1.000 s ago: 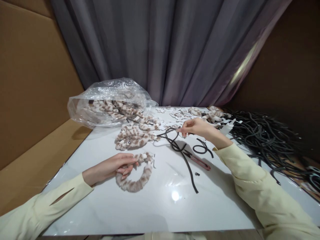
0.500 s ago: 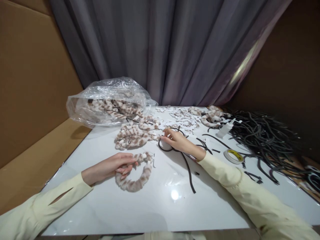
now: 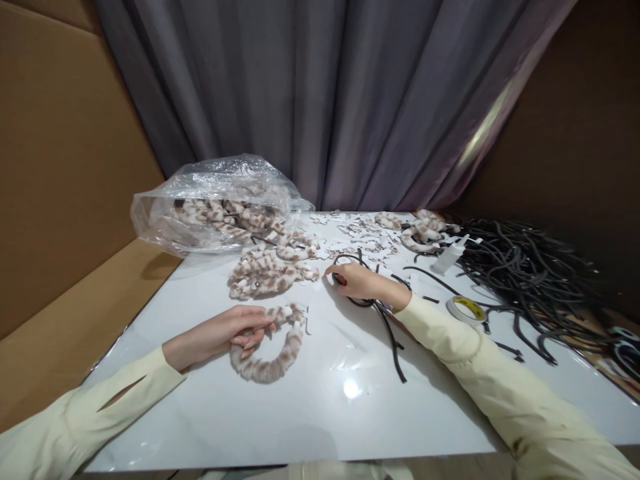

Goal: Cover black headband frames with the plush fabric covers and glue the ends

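Note:
My left hand (image 3: 230, 329) pinches one end of a fluffy brown-and-white curved tube (image 3: 283, 362), which lies bent into a near ring on the table. Farther to the right, my right hand (image 3: 364, 283) has its fingers curled round several thin black cords (image 3: 391, 345). Their loops show above and below the hand, and loose ends trail toward me. Part of the cords is hidden under the palm. Just left of the right fingertips lies a pile of similar fluffy tubes (image 3: 267, 272).
A clear plastic bag (image 3: 220, 175) of fluffy pieces stands at the back left. Small scraps (image 3: 367, 235) litter the back of the white table (image 3: 320, 427). To the right are a small bottle (image 3: 450, 257), a tape roll (image 3: 466, 310), a big heap of black cords (image 3: 520, 267) and more fluffy tubes (image 3: 423, 233).
My right hand has closed round the black cords and drawn them slightly rightward, gathering the loops under it. The left hand and its fluffy tube stay almost still.

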Demonstrator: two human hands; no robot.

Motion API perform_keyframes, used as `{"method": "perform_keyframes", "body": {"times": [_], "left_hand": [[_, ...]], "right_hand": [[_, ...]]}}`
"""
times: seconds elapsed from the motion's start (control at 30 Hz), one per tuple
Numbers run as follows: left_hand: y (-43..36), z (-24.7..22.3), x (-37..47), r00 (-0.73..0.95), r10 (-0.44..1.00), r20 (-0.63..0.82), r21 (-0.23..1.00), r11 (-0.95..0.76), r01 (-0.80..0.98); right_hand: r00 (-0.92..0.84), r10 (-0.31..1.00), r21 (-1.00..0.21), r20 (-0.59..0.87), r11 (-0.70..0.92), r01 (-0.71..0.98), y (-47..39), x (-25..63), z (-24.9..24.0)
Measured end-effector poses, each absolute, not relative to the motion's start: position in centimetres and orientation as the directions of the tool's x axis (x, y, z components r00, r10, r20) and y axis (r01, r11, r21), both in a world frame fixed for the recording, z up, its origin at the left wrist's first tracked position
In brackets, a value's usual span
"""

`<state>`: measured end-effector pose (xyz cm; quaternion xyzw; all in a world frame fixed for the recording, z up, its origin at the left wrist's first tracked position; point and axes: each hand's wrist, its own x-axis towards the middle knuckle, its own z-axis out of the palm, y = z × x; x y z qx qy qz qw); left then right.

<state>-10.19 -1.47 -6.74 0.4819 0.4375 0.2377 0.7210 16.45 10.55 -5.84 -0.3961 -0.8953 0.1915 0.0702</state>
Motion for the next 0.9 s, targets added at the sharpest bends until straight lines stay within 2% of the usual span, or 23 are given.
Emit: {"method": "perform_keyframes", "body": {"times": [0.17, 0.27, 0.33, 0.43, 0.5, 0.6, 0.67, 0.77, 0.9], "left_hand": [[-1.5, -6.7, -10.2, 0.501, 0.77, -0.395, 0.908, 0.411, 0.084], [-1.5, -6.7, -10.2, 0.504, 0.768, -0.396, 0.908, 0.408, 0.091], [-1.5, -6.7, -10.2, 0.504, 0.766, -0.398, 0.908, 0.407, 0.098], [-1.6, -6.5, -10.1, 0.498, 0.77, -0.397, 0.91, 0.4, 0.108], [-1.6, -6.5, -10.1, 0.494, 0.773, -0.398, 0.911, 0.396, 0.115], [-1.6, -6.4, -10.1, 0.489, 0.774, -0.402, 0.911, 0.394, 0.125], [-1.6, -6.5, -10.1, 0.494, 0.772, -0.399, 0.911, 0.394, 0.12], [-1.5, -6.6, -10.1, 0.501, 0.769, -0.396, 0.911, 0.399, 0.107], [-1.5, -6.7, -10.2, 0.5, 0.767, -0.402, 0.908, 0.406, 0.107]], "right_hand": [[-0.658, 0.747, -0.488, -0.096, 0.54, 0.685, 10.8, 17.1, -4.6], [-0.634, 0.739, -0.658, -0.225, 0.365, 0.659, 11.0, 18.1, -3.0], [-0.645, 0.709, -0.792, -0.287, 0.203, 0.576, 10.9, 18.8, -1.8], [-0.716, 0.646, -0.922, -0.265, 0.048, 0.384, 10.7, 19.6, -0.3], [-0.738, 0.626, -0.958, -0.253, -0.053, 0.283, 10.7, 20.0, 0.2], [-0.708, 0.665, -0.971, -0.237, -0.179, 0.157, 10.8, 20.3, 0.8], [-0.647, 0.742, -0.981, -0.177, -0.189, 0.051, 10.7, 20.4, 1.3], [-0.516, 0.856, -0.988, -0.022, -0.098, -0.121, 10.2, 20.7, 2.3], [-0.458, 0.884, -0.977, 0.092, -0.007, -0.211, 9.5, 21.5, 3.8]]}}
